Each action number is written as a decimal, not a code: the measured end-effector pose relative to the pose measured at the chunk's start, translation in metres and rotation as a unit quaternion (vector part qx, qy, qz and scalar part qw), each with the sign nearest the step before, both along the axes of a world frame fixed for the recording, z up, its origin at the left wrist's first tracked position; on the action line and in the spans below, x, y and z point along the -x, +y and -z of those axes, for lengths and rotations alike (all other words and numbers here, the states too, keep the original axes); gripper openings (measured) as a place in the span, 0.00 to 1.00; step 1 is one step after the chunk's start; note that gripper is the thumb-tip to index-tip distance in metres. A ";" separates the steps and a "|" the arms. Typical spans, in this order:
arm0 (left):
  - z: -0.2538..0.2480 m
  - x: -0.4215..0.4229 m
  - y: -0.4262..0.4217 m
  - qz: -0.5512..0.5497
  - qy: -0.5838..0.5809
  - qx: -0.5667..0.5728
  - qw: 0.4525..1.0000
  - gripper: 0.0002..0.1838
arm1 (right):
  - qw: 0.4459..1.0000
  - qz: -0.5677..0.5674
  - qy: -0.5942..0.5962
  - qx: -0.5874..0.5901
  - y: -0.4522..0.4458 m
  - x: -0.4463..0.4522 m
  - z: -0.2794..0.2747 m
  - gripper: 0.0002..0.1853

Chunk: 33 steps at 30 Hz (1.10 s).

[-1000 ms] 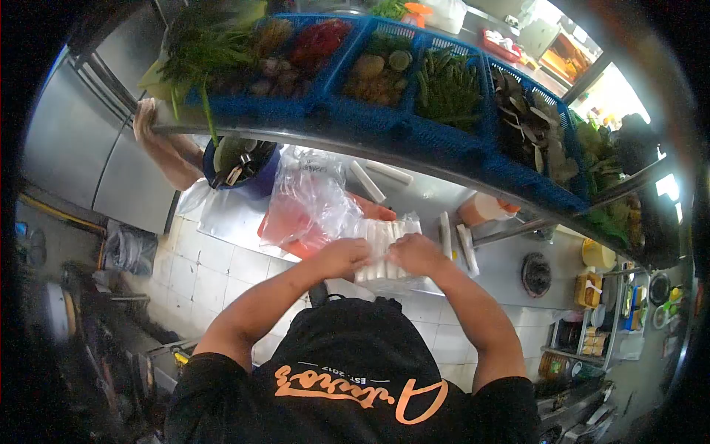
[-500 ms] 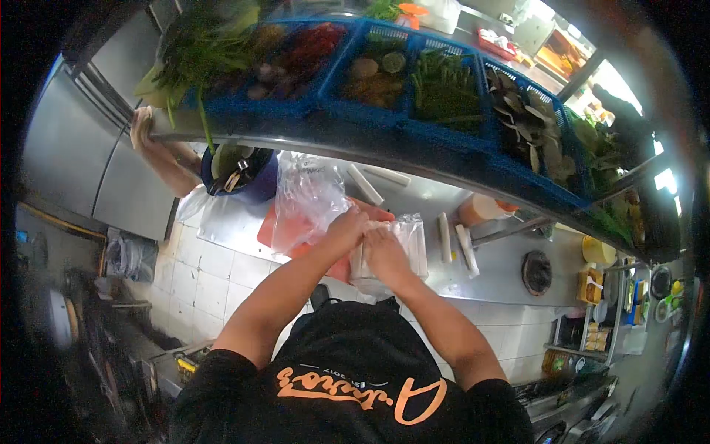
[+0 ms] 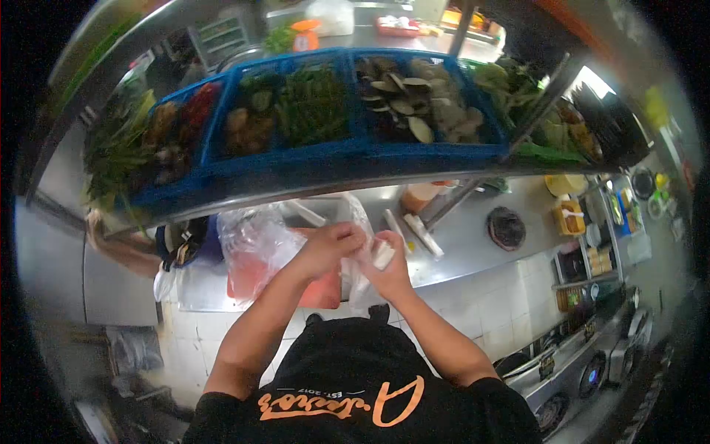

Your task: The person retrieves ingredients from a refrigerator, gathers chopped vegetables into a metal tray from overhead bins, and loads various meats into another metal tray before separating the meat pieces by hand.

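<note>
My left hand (image 3: 334,246) is closed with its fingertips pinched on a clear plastic bag (image 3: 360,285) that hangs between my hands, over the right edge of a red cutting board (image 3: 323,291). Close beside it, my right hand (image 3: 390,275) is curled around a short white piece (image 3: 384,256), like the end of a white roll; its fingers also seem to touch the bag. A larger crumpled clear plastic bag (image 3: 255,235) lies on the board's left part. White sticks (image 3: 423,235) lie on the steel counter to the right, and another white stick (image 3: 307,213) lies behind my left hand.
Overhead, a steel shelf (image 3: 296,194) carries blue baskets (image 3: 285,154) of vegetables and mushrooms. An orange-filled container (image 3: 420,197) and a dark round object (image 3: 506,227) stand on the counter (image 3: 473,255). Another person's arm (image 3: 122,250) reaches in at left, beside a dark bucket (image 3: 211,240).
My view has swung to the right. The bag was lying flat and wide under both hands; now it hangs narrow between them, and a white piece shows in my right hand.
</note>
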<state>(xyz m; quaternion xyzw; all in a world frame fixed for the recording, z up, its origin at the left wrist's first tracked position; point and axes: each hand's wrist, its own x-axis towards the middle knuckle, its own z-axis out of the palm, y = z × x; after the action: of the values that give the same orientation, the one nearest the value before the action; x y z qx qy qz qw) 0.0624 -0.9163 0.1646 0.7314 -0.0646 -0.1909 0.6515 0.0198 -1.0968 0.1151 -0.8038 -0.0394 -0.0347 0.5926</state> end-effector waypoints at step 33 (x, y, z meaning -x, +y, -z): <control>0.097 -0.044 0.020 -0.170 -0.261 -0.459 0.832 0.15 | 0.829 -0.094 0.264 -0.485 -0.033 -0.023 0.142 0.35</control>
<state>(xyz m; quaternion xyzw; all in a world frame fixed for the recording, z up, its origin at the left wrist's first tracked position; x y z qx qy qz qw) 0.1064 -0.8959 0.0673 0.9684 -0.0122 0.1131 0.2218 0.0427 -1.1295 -0.0269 -0.3843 0.0651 0.2200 0.8943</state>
